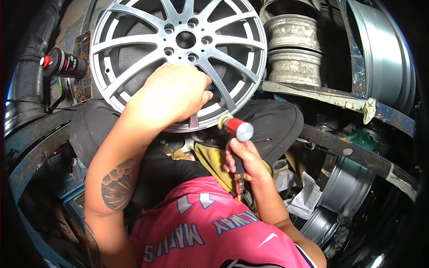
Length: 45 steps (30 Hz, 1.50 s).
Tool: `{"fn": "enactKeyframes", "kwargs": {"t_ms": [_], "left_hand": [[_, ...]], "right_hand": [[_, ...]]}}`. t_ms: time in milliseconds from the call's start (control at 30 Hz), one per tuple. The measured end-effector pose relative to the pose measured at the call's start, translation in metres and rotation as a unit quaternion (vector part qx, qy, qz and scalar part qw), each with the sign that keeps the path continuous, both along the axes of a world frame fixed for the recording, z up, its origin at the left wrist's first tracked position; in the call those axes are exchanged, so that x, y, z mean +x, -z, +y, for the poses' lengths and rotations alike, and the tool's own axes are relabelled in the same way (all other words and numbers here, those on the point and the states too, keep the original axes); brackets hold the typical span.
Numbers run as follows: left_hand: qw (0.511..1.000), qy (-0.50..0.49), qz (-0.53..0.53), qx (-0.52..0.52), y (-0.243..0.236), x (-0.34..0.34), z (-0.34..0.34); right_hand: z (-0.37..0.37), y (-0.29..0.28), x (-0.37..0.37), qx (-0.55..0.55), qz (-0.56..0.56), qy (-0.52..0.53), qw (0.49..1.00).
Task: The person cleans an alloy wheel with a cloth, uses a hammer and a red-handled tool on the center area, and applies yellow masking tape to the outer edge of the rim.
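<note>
A silver multi-spoke alloy wheel [187,39] rests face up over my lap. My left hand [176,91] lies across its lower spokes, just below the centre hole. Its fingers are curled in, and anything under them is hidden. In my right hand [246,158] is a small air polisher [239,128] with a red body, a silver round end and a dark handle. A small pale round pad on the polisher points toward the wheel's lower rim and appears slightly apart from it. A yellow cloth [214,161] lies over my lap behind the polisher.
Worn wheel rims [295,67] are stacked at the upper right, with a large silver rim [386,49] beyond. A blue metal frame [348,149] runs along the right. Silver wheels [346,185] stand lower right. A dark bottle with a red cap [65,63] is at left.
</note>
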<state>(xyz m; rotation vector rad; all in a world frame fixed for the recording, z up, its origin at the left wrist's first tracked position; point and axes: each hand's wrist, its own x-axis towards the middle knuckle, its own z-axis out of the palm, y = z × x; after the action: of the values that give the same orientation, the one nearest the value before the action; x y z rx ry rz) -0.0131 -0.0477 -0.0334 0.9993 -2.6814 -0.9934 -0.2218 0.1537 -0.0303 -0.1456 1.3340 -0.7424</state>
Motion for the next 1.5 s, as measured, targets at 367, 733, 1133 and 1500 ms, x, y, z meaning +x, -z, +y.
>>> {"fn": "enactKeyframes", "kwargs": {"t_ms": [367, 733, 1133, 1500], "left_hand": [[0.999, 0.006, -0.023, 0.037, -0.009, -0.010, -0.006], [0.997, 0.024, -0.046, 0.054, -0.011, -0.016, -0.010], [0.994, 0.032, -0.082, 0.061, -0.010, -0.015, -0.006], [0.997, 0.035, -0.038, 0.054, -0.011, -0.019, -0.014]], "right_hand": [[-0.003, -0.008, 0.014, 0.015, -0.019, -0.073, 0.997], [-0.003, -0.003, 0.013, 0.008, -0.026, -0.113, 0.993], [-0.004, -0.002, -0.020, -0.021, -0.016, 0.066, 0.997], [0.013, -0.006, 0.018, -0.022, -0.183, -0.198, 0.963]]}}
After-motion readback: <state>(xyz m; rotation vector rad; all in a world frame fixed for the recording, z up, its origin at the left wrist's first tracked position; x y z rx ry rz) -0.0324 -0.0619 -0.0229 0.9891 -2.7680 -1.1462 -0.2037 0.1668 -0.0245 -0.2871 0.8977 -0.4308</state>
